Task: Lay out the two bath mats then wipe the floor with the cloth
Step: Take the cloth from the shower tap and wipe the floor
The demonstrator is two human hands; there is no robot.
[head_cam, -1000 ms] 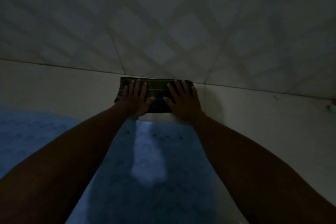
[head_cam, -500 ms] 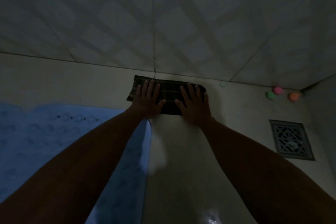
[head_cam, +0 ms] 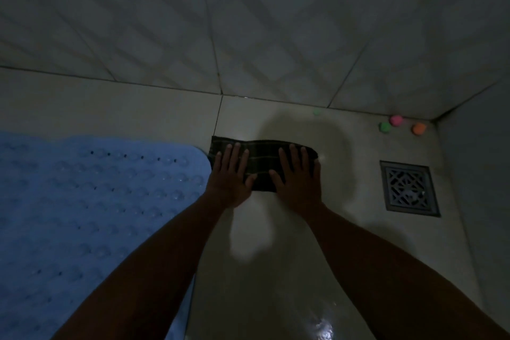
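Head view, dim light: the cloth (head_cam: 262, 164), dark w/ faint check lines, is being pressed flat on the floor (head_cam: 276, 270) by both hands, just right of the blue bath mat (head_cam: 82, 201) & near the wall (head_cam: 248, 22). The left hand (head_cam: 230, 178) is being held w/ fingers spread, palm down on the cloth's left part; the right hand (head_cam: 299, 179) likewise, spread flat on the right part; no grip is being closed around the fabric by either. Only one mat is being shown; whether a 2nd is laid can't be told. Risks, as judged: the floor is looking wet/shiny near the bottom, so palms or cloth could be sliding out under weight. The cloth's left edge is touching the mat corner & could be lifting or bunching it. A drain grate (head_cam: 409, 188) & small coloured balls (head_cam: 396, 120) are lying to the right; a wide stroke could be snagging the cloth or scattering them.
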